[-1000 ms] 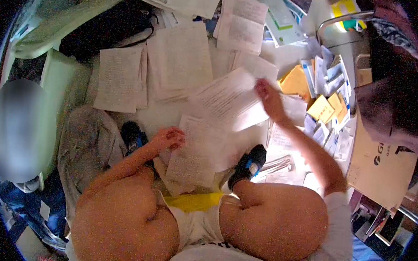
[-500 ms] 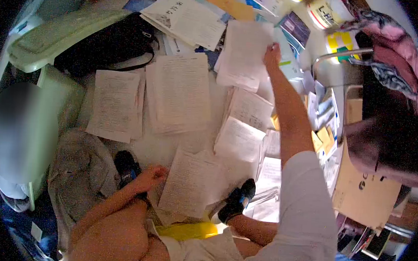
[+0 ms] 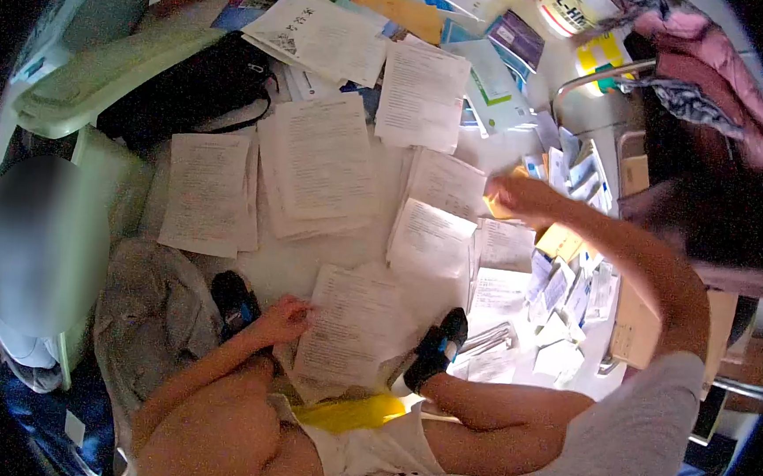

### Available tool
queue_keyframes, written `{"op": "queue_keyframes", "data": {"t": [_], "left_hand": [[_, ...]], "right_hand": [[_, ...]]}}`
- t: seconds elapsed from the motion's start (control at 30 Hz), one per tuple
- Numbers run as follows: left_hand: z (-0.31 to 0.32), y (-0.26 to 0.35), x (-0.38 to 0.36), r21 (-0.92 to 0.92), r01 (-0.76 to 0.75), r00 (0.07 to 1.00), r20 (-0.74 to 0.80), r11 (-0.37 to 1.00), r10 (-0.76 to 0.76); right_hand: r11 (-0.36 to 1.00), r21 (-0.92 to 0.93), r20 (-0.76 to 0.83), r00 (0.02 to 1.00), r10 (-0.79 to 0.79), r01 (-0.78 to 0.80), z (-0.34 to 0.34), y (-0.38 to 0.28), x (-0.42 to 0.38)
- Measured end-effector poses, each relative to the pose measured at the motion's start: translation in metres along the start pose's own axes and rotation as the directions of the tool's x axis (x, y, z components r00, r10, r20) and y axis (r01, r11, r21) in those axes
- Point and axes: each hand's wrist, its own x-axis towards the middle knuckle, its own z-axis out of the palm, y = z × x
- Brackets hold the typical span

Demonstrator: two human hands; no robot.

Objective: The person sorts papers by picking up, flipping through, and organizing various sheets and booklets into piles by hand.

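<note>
Between my legs lies a stack of printed sheets (image 3: pixel 353 324). My left hand (image 3: pixel 285 320) is at its left edge, its fingertips pressed together on the paper there. My right hand (image 3: pixel 519 200) is over the right side, next to a yellow-orange packet and a pile of printed papers (image 3: pixel 446 181). It is blurred, so its fingers are hard to make out. Further away lies another stack of printed sheets (image 3: pixel 422 95). Two more paper piles, a large one (image 3: pixel 325 159) and a smaller one (image 3: pixel 205 192), rest on the left.
Small folded papers and cards (image 3: pixel 564 286) crowd the right. Beyond them are a cardboard box (image 3: pixel 636 327) and a chair with pink clothing (image 3: pixel 711 75). A black bag (image 3: pixel 189 83) lies at upper left, a grey cloth (image 3: pixel 150 319) below. White tubs (image 3: pixel 574 8) stand at the back.
My right hand has left the far stack and come back toward me on the right. That stack now lies flat with its print visible. My left hand has shifted slightly right onto the near sheets.
</note>
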Motion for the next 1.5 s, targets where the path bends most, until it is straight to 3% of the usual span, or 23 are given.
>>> {"op": "queue_keyframes", "data": {"t": [0.03,0.07,0.1,0.13,0.2,0.23,0.27,0.3,0.37,0.43,0.47,0.5,0.53,0.6,0.73,0.83,0.9,1.0,1.2,1.3,1.5], "left_hand": [[0.0,0.002,0.0,0.013,0.002,1.0,0.008,1.0,-0.003],[0.002,0.002,0.004,0.07,-0.006,1.0,0.0,0.998,0.006],[0.007,-0.002,0.009,0.117,-0.008,1.0,-0.005,0.993,0.008],[0.015,-0.027,0.02,0.233,-0.159,0.985,-0.033,0.959,0.171],[0.009,-0.012,0.019,0.177,-0.074,0.996,0.066,0.981,0.064],[-0.004,0.024,0.018,0.042,0.175,0.966,0.185,0.984,-0.18],[0.004,0.014,0.018,0.108,0.132,0.984,0.106,0.985,-0.144],[0.009,0.005,0.02,0.192,0.076,0.997,0.019,0.979,-0.081],[0.013,-0.001,0.019,0.207,0.113,0.994,-0.032,0.972,-0.109],[0.015,0.001,0.018,0.227,0.156,0.986,-0.096,0.961,-0.137],[0.014,0.005,0.018,0.079,0.125,0.988,-0.105,0.989,-0.116],[0.013,0.008,0.015,-0.072,0.09,0.988,-0.117,0.993,-0.098],[0.012,0.007,0.017,-0.069,0.104,0.988,-0.103,0.992,-0.111],[0.009,0.009,0.025,-0.17,0.158,0.981,-0.084,0.973,-0.174],[0.009,0.024,0.028,-0.151,0.205,0.972,-0.083,0.967,-0.219],[0.011,0.033,0.029,-0.067,0.106,0.988,-0.103,0.992,-0.113],[0.012,0.037,0.03,-0.168,0.152,0.978,-0.117,0.974,-0.173],[0.014,0.034,0.034,-0.069,0.153,0.976,-0.146,0.986,-0.162],[0.012,0.047,0.03,-0.09,0.233,0.96,-0.137,0.968,-0.243],[0.016,0.027,0.035,-0.069,0.142,0.98,-0.131,0.987,-0.15],[0.018,0.014,0.037,-0.179,0.176,0.972,-0.126,0.968,-0.2]], "right_hand": [[0.973,-0.155,0.275,0.939,0.207,-0.169,0.007,-0.037,-0.025],[0.996,-0.076,0.302,0.951,0.062,-0.041,0.024,-0.053,-0.053],[0.998,-0.04,0.286,0.956,0.056,-0.047,0.043,-0.077,-0.078],[0.999,0.007,0.284,0.958,0.044,-0.048,0.062,-0.095,-0.095],[0.996,0.062,0.218,0.974,0.057,-0.072,0.122,-0.119,-0.116],[0.973,0.196,0.242,0.968,0.073,-0.122,0.136,-0.137,-0.109],[0.958,0.276,0.158,0.987,0.038,-0.081,0.161,-0.142,-0.102],[0.897,0.398,0.176,0.975,0.134,-0.195,0.167,-0.156,-0.089],[0.872,0.485,-0.116,0.983,0.141,-0.068,0.221,-0.153,-0.064],[0.72,0.682,-0.147,0.941,0.306,-0.128,0.251,-0.159,-0.034],[0.706,0.696,-0.138,0.942,0.305,-0.127,0.262,-0.159,-0.019],[0.8,0.594,-0.268,0.915,0.301,-0.09,0.272,-0.158,-0.007],[0.879,0.472,-0.394,0.875,0.283,-0.071,0.279,-0.16,0.0],[0.873,0.476,-0.375,0.873,0.311,-0.106,0.286,-0.166,0.007],[0.879,0.448,-0.424,0.827,0.368,-0.162,0.285,-0.181,0.01],[0.924,0.328,-0.503,0.792,0.347,-0.197,0.291,-0.183,0.015],[0.911,0.354,-0.484,0.792,0.373,-0.212,0.28,-0.188,0.013],[0.905,0.363,-0.488,0.781,0.389,-0.224,0.273,-0.19,0.015],[0.887,0.416,-0.515,0.751,0.412,-0.201,0.275,-0.192,0.017],[0.856,0.487,-0.495,0.751,0.437,-0.177,0.274,-0.191,0.016],[0.79,0.608,-0.463,0.776,0.428,-0.073,0.283,-0.188,0.018]]}}
